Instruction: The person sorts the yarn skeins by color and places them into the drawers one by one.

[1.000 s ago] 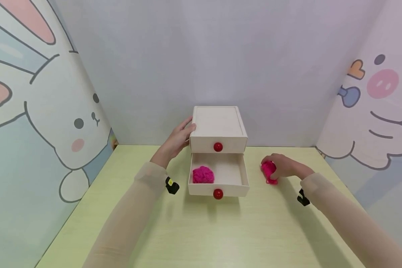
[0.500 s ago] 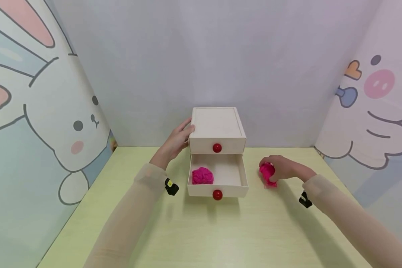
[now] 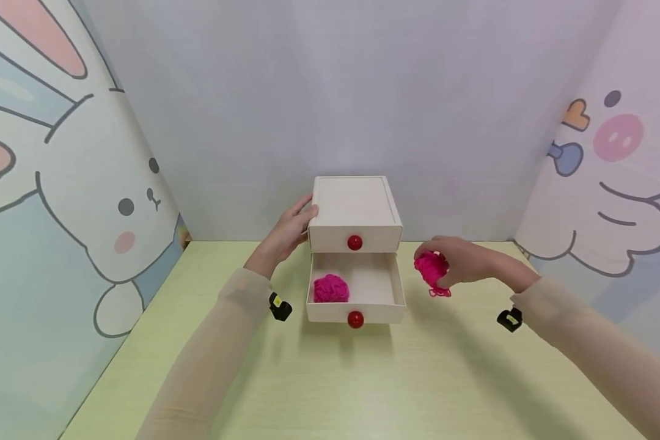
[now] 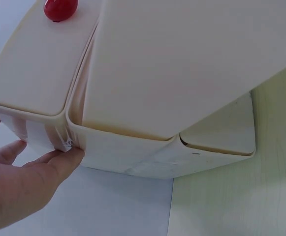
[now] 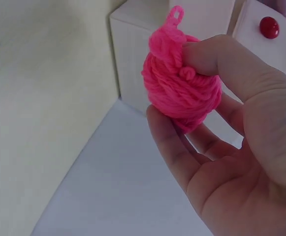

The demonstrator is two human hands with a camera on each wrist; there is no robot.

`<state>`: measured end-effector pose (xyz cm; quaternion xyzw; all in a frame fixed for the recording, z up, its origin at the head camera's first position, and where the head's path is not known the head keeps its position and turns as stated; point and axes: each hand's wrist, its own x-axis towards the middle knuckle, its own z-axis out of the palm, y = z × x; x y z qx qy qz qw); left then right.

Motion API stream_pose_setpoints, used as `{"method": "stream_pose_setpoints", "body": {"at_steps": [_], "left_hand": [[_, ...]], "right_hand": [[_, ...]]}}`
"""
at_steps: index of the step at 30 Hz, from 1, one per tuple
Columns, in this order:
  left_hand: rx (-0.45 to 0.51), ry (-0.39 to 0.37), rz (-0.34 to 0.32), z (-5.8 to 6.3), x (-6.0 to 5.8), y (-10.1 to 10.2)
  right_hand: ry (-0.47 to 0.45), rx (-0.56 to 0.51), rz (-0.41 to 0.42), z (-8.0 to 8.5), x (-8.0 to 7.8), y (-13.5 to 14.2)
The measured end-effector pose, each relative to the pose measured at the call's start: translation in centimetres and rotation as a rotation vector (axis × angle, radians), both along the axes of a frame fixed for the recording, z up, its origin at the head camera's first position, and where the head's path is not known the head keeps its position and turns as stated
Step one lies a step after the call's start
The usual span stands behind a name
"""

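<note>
the right hand pinches the pink yarn ball just right of the open lower drawer of the white drawer chest, whose left side the left hand, uncurled, touches.

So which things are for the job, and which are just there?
For the job, it seems:
right hand, holding a pink yarn ball
left hand, touching the white drawer box
pulled-out drawer, with another yarn ball inside

Just there, it seems:
bunny picture on the left
cartoon picture on the right
</note>
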<state>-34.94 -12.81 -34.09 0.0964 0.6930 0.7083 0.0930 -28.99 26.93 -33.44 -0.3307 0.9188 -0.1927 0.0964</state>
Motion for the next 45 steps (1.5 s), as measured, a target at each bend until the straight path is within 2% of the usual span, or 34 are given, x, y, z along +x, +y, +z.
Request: {"method": "stream_pose_setpoints", "body": {"at_steps": [8, 14, 25, 29, 36, 45], "left_hand": [[-0.002, 0.006, 0.003, 0.1, 0.1, -0.2], [0.006, 0.005, 0.000, 0.0, 0.0, -0.2], [-0.005, 0.000, -0.002, -0.1, 0.1, -0.1], [-0.004, 0.002, -0.005, 0.0, 0.2, -0.1], [0.006, -0.001, -0.004, 0.0, 0.2, 0.0], [0.002, 0.000, -0.009, -0.1, 0.1, -0.1]], "right_hand": [[0.049, -0.018, 0.103, 3.1, 1.4, -3.4], [0.065, -0.003, 0.137, 3.9, 2.1, -6.5], [0.072, 0.020, 0.191, 2.7, 1.9, -10.4], [0.041, 0.018, 0.210, 2.0, 1.8, -11.0], [0.012, 0.077, 0.229, 0.5, 1.4, -11.8], [0.028, 0.083, 0.316, -0.8, 0.6, -12.2]]}}
